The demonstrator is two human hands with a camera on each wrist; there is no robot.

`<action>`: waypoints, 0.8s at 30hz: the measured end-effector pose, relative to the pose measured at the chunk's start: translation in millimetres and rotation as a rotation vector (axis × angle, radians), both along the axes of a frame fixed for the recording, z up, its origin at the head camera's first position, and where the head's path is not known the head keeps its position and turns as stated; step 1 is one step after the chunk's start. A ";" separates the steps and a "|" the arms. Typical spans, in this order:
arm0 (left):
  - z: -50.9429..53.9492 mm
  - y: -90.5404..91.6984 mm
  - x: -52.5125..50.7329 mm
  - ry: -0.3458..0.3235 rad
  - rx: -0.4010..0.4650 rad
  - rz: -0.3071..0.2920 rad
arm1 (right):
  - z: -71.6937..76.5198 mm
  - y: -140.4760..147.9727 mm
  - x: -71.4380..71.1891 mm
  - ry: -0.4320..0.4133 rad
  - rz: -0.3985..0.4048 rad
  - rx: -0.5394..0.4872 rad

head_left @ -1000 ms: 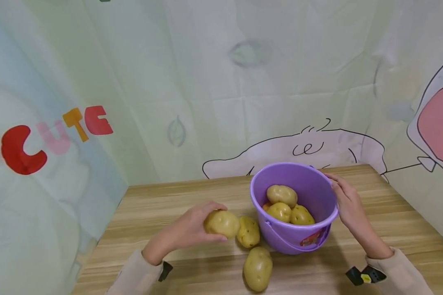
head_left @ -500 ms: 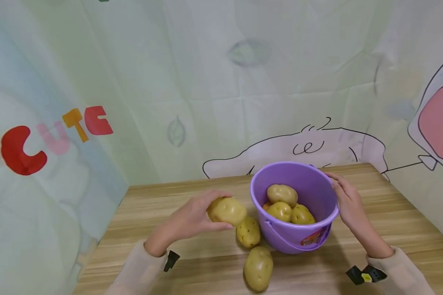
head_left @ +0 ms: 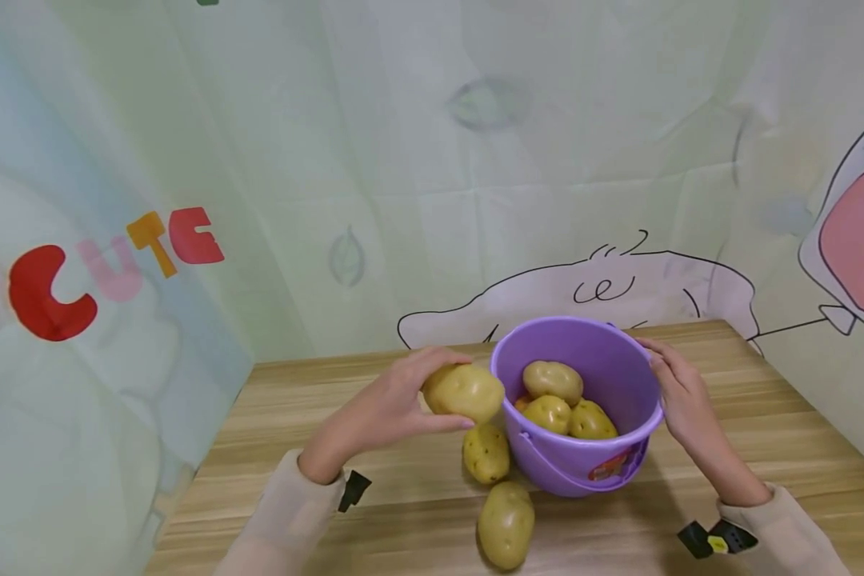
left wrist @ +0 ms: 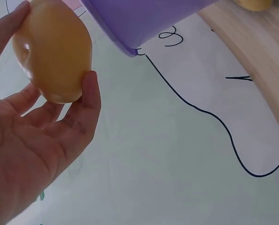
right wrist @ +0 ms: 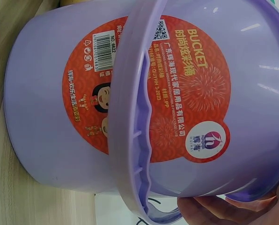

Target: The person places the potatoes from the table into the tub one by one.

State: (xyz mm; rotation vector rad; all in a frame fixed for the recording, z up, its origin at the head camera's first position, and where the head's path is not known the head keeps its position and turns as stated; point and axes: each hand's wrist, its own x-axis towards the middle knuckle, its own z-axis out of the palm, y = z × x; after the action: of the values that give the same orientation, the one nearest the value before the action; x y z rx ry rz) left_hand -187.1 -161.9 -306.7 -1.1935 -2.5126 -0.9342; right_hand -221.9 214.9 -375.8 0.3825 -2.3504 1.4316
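Note:
My left hand (head_left: 396, 400) pinches a pale yellow potato (head_left: 466, 393) between thumb and fingers, raised just left of the bucket's rim. In the left wrist view the fingertips wrap the sides of that potato (left wrist: 57, 51). A purple bucket (head_left: 572, 464) stands upright on the table, with several potatoes (head_left: 553, 382) inside. My right hand (head_left: 680, 392) grips the bucket's right side at the rim. The right wrist view shows its fingers (right wrist: 214, 208) against the bucket wall, near the handle (right wrist: 128, 117) and a red label (right wrist: 191, 93). The bottom of the bucket is hidden by potatoes.
On the wooden table (head_left: 317, 384), one potato (head_left: 486, 454) lies close against the bucket's left side. Another potato (head_left: 506, 526) lies nearer the front. A printed cloth backdrop (head_left: 374, 160) rises behind the table and along its left and right sides.
My left hand has lifted the potato up and to the right, toward the bucket's rim. The right hand and the bucket have stayed in place.

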 end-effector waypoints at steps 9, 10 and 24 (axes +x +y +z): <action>11.7 18.9 -7.1 0.000 -0.005 -0.002 | 1.0 0.2 0.5 0.008 -0.006 0.002; 12.7 21.0 -7.4 -0.004 -0.009 -0.001 | 1.1 0.1 0.7 0.006 -0.003 0.002; 18.0 50.4 -23.0 -0.005 -0.052 -0.003 | 2.0 -1.2 0.8 -0.010 -0.009 0.008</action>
State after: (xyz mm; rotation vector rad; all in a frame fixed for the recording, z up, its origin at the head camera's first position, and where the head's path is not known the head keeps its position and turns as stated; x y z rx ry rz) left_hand -210.1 -111.5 -288.7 -1.2116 -2.5539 -0.8788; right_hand -221.1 213.7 -373.7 0.3667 -2.3638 1.4236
